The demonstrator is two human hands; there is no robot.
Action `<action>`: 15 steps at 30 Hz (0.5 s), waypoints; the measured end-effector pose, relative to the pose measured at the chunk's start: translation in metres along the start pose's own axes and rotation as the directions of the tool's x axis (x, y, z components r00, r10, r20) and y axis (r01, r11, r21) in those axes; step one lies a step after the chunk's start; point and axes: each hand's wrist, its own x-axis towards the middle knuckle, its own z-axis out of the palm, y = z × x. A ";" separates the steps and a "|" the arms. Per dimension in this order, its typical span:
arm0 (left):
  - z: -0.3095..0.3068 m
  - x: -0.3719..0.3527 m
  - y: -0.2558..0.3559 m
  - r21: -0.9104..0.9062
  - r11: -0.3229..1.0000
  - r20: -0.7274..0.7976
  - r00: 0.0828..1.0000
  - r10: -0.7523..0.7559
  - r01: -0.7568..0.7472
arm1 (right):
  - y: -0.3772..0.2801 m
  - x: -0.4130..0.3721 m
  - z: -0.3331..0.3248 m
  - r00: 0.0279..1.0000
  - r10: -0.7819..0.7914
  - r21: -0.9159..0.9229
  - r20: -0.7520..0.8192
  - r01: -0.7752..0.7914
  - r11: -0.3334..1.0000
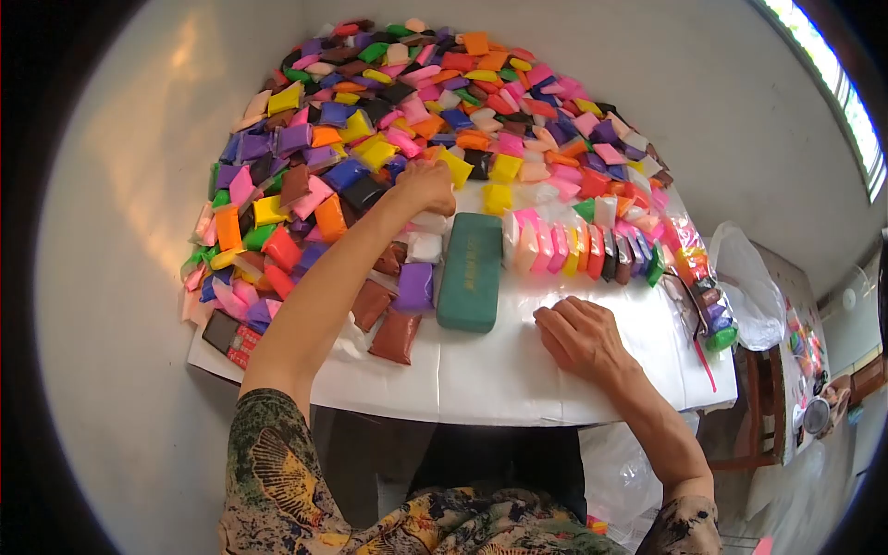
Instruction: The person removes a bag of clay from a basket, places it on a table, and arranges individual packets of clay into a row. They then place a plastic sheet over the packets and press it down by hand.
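Observation:
My left hand reaches to the near edge of a heap of small coloured packets. Its fingers are curled down beside a yellow packet, and what they hold, if anything, is hidden. Just below lies a green oblong case with gold lettering. My right hand rests on the white tabletop, right of the case, its fingers curled in with nothing visible in them. Beyond it, a row of upright packets runs from pink through yellow, red and black to green, beside clear plastic.
Purple and brown packets lie left of the case. A red-and-black keypad device sits at the front left edge. Glasses, more bagged packets and a clear plastic bag are at the right edge. Walls stand behind and left.

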 end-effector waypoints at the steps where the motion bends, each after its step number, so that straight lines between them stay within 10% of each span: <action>1: 0.006 0.003 -0.002 -0.001 0.999 -0.008 0.999 0.033 -0.033 | 0.000 0.000 0.001 1.000 -0.003 0.000 -0.003 0.003 1.000; 5: -0.006 0.000 -0.006 -0.196 0.979 0.132 0.988 0.075 -0.048 | 0.001 -0.002 0.002 1.000 -0.010 -0.009 -0.010 0.010 1.000; 15: -0.060 -0.140 0.046 -0.268 0.872 -0.527 0.820 0.223 -0.409 | 0.017 0.003 -0.019 0.927 0.167 0.090 -0.337 -0.145 0.985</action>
